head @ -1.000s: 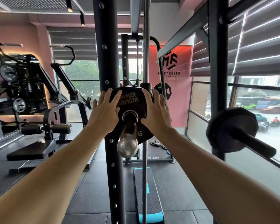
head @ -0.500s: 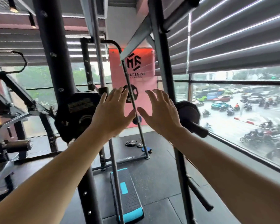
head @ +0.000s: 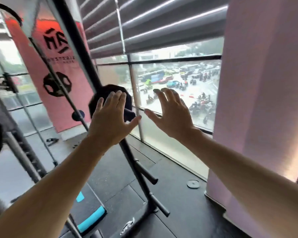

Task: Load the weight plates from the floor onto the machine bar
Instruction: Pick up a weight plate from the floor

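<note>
Here your left hand [head: 110, 121] and right hand [head: 172, 114] are both raised in front of you, palms facing away, fingers spread and thumbs angled toward each other; neither hand grips anything. The two hands are near each other but apart, with a gap between the thumb tips. Behind your left hand, a black weight plate [head: 108, 93] sits on a peg of the slanted black rack upright [head: 132, 162]; your fingers overlap it in the view, and contact cannot be confirmed. A second black plate [head: 56, 84] with grip cut-outs appears farther away to the left, in front of the pink banner [head: 62, 93] printed with a dark logo. On the dark rubber floor [head: 175, 200], a small grey disc [head: 193, 183] lies to the right, near the base of the pale pillar [head: 265, 100]. More small dark items lie on the far floor at the left, too blurred to identify. A step platform [head: 91, 219] with blue trim rests at the near left, beside the rack base. The window [head: 175, 86] beyond your right hand shows a wet street with traffic, below grey blinds [head: 153, 23].
</note>
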The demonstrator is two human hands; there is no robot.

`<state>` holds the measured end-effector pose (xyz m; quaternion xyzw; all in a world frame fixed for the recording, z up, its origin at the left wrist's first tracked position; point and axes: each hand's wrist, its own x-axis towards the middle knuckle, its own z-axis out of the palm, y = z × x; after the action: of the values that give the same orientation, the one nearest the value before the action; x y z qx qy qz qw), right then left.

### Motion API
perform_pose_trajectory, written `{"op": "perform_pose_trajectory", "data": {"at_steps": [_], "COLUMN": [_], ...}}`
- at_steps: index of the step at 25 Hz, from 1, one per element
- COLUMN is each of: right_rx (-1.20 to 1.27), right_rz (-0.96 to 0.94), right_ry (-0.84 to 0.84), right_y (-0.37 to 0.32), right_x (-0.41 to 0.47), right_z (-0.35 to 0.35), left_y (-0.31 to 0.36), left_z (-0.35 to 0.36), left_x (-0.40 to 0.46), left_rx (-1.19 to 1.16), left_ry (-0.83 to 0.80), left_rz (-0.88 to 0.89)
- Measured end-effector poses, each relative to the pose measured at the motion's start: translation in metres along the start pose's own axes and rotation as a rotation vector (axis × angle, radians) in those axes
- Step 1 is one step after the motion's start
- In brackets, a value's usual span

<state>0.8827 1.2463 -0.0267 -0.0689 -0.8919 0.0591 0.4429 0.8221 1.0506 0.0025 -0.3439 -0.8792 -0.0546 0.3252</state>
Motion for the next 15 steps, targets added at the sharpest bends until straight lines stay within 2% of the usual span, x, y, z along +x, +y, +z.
{"op": "perform_pose_trajectory", "data": {"at_steps": [9, 15], "right_rx": [-0.056, -0.061], "right_rz": [0.216, 0.454], "right_ry": [-0.137, -0.334], "right_y": [0.201, 0.315], "right_x": [-0.091, -0.166], "right_z": [0.034, 0.085], "left_y": [0.170, 0.278], "left_z": [0.165, 0.288], "left_x": [0.043, 0.053], "left_rx": [-0.137, -0.228], "left_ry": [-0.229, -0.440], "left_rz": [0.110, 0.147]}}
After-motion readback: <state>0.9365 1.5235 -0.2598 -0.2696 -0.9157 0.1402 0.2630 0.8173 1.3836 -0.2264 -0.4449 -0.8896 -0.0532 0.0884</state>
